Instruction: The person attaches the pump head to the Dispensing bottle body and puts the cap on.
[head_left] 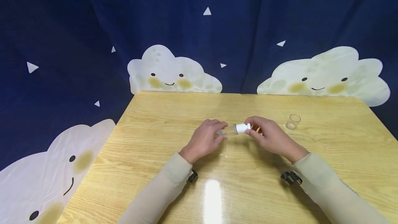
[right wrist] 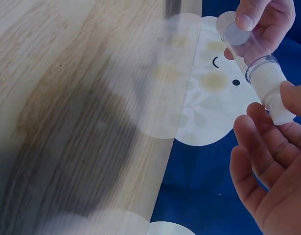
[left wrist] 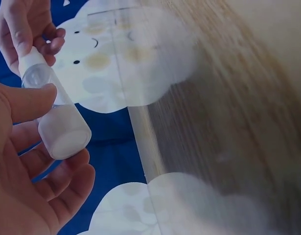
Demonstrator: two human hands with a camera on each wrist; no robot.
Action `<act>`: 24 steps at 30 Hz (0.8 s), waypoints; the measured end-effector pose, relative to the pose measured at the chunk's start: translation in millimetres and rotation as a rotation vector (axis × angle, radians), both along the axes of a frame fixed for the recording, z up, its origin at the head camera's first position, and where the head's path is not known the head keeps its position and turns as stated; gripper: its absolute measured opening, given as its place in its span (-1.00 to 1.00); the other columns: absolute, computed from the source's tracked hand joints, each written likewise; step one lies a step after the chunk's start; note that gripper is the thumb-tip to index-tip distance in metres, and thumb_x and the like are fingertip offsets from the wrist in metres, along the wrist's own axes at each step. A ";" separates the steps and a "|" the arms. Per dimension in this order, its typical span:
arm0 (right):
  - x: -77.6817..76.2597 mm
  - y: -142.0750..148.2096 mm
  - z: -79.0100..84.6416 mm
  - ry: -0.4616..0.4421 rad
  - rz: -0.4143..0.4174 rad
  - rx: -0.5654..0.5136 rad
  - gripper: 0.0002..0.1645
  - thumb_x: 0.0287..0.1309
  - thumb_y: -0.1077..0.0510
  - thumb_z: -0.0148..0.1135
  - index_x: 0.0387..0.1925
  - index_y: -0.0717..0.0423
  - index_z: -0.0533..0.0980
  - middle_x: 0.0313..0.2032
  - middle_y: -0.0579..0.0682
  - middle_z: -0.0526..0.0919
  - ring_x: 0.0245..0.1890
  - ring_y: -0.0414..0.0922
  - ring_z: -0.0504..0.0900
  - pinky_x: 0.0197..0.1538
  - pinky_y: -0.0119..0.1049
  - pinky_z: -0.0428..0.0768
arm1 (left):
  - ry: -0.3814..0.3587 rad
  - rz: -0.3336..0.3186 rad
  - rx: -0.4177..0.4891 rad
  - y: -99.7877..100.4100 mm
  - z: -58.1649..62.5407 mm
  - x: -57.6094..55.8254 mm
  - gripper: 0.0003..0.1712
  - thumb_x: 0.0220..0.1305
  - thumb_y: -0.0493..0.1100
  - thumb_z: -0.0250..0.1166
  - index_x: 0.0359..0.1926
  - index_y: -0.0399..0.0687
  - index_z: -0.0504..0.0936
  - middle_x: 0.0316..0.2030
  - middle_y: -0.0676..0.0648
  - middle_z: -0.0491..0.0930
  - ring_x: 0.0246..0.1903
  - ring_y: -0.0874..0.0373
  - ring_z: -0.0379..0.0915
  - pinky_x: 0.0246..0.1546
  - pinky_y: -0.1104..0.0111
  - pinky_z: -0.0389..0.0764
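Note:
Above the table, a clear pump bottle (head_left: 230,130) with a white pump top (head_left: 241,128) is held lying sideways between both hands. My left hand (head_left: 206,138) grips the bottle near its base, thumb on one side and fingers on the other. In the left wrist view, the frosted whitish base (left wrist: 67,136) shows between thumb and fingers. At the other end, my right hand (head_left: 271,137) pinches the white pump top, its thumb on the tip in the right wrist view. To the right of that hand, a clear cylindrical cap (head_left: 293,122) stands on the table.
The wooden table (head_left: 149,120) has light grain and a bright glare patch near its front. Behind it and on the left hangs a dark blue curtain (head_left: 242,16) with cloud faces and white triangles. A black strapped device (head_left: 291,178) sits at the right wrist.

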State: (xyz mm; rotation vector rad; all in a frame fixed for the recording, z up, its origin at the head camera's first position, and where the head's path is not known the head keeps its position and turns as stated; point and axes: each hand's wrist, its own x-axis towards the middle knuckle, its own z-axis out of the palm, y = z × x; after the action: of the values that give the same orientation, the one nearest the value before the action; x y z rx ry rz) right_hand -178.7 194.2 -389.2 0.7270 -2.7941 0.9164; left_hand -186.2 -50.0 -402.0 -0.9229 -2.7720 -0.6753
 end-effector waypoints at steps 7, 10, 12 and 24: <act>0.2 0.2 1.7 0.018 0.010 -0.007 -0.80 0.27 0.12 0.31 -0.12 0.10 0.57 -0.35 -0.10 0.65 -0.41 -0.28 0.50 -0.37 -0.44 0.52 | 0.003 -0.004 -0.039 0.8 1.3 -0.3 -0.50 0.28 -0.09 0.37 0.22 -0.06 0.59 0.05 -0.03 0.68 -0.01 0.07 0.58 0.04 0.29 0.58; 0.4 0.6 1.7 0.029 0.021 -0.017 -0.81 0.25 0.13 0.32 -0.13 0.08 0.58 -0.37 -0.12 0.65 -0.41 -0.30 0.51 -0.38 -0.44 0.52 | 0.013 -0.005 -0.044 1.3 1.0 -0.5 -0.53 0.28 -0.09 0.37 0.20 -0.04 0.60 0.04 -0.03 0.68 -0.01 0.07 0.57 0.05 0.29 0.57; 0.6 1.2 1.2 0.026 0.030 -0.022 -0.81 0.25 0.14 0.33 -0.13 0.08 0.58 -0.37 -0.13 0.65 -0.41 -0.30 0.52 -0.38 -0.44 0.52 | 0.013 -0.002 -0.042 1.5 0.2 -0.6 -0.54 0.27 -0.09 0.37 0.19 -0.04 0.61 0.04 -0.02 0.68 -0.02 0.07 0.57 0.04 0.29 0.57; 0.8 4.6 1.6 -0.010 0.035 -0.027 -0.82 0.26 0.15 0.31 -0.12 0.04 0.57 -0.37 -0.13 0.65 -0.41 -0.29 0.54 -0.38 -0.44 0.54 | -0.003 0.001 -0.034 4.1 -0.1 -1.2 -0.54 0.28 -0.09 0.36 0.20 -0.02 0.60 0.06 -0.02 0.67 0.01 0.05 0.56 0.07 0.27 0.58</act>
State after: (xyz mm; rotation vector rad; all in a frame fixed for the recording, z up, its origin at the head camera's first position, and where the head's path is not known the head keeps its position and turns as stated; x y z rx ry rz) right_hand -177.9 198.9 -387.6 0.7720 -2.7804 0.9637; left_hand -187.4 -46.0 -402.2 -0.9277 -2.7946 -0.6315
